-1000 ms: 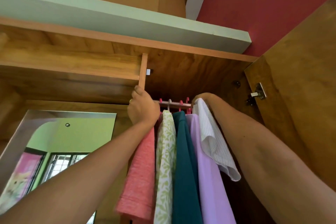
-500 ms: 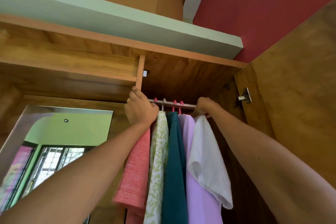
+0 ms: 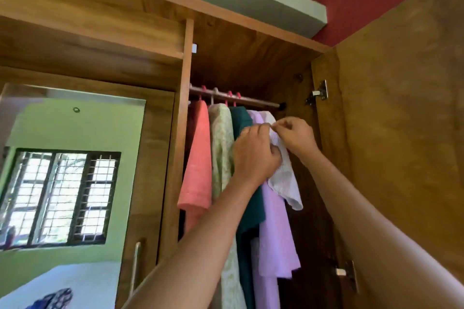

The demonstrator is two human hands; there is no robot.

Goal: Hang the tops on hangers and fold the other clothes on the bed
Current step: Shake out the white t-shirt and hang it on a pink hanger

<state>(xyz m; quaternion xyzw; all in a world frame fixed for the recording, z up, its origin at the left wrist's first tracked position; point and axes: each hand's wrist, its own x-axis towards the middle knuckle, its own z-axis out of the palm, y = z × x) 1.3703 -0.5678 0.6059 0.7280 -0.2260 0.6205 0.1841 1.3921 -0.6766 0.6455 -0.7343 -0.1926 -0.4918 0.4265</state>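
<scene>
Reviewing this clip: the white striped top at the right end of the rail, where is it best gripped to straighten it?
Probably at its shoulder, where both hands already pinch the white striped top. Come from the open front: the lilac top crowds its left, and its lower part hangs limp.

white striped top (image 3: 285, 178): rightmost garment below the rail (image 3: 253, 101), gripped at its upper part by both hands, lower part drooping free
lilac top (image 3: 276, 228): hangs left of it
teal top (image 3: 247, 208): next left
green-patterned top (image 3: 222, 148): further left
coral top (image 3: 198, 158): leftmost
</scene>
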